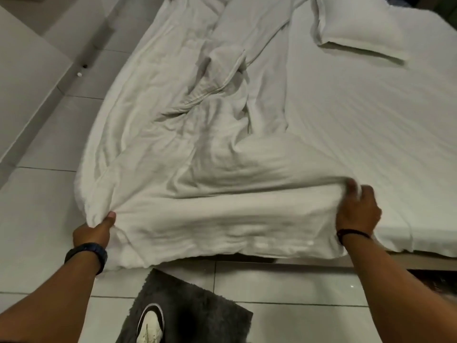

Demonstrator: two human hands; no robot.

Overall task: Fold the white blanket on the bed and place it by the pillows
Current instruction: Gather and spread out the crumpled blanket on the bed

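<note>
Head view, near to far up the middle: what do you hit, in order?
Shoe on the dark rug → floor tiles → near edge of the white blanket, gripped by the left hand and right hand → rumpled blanket → pillow at the far right.

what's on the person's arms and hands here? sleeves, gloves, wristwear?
Both forearms are bare: no sleeves in view, no gloves. The left hand has a chunky dark watch or band with a wide strap on its wrist. The right hand has a thin dark cord-like bracelet on its wrist. No rings or markings visible.
</note>
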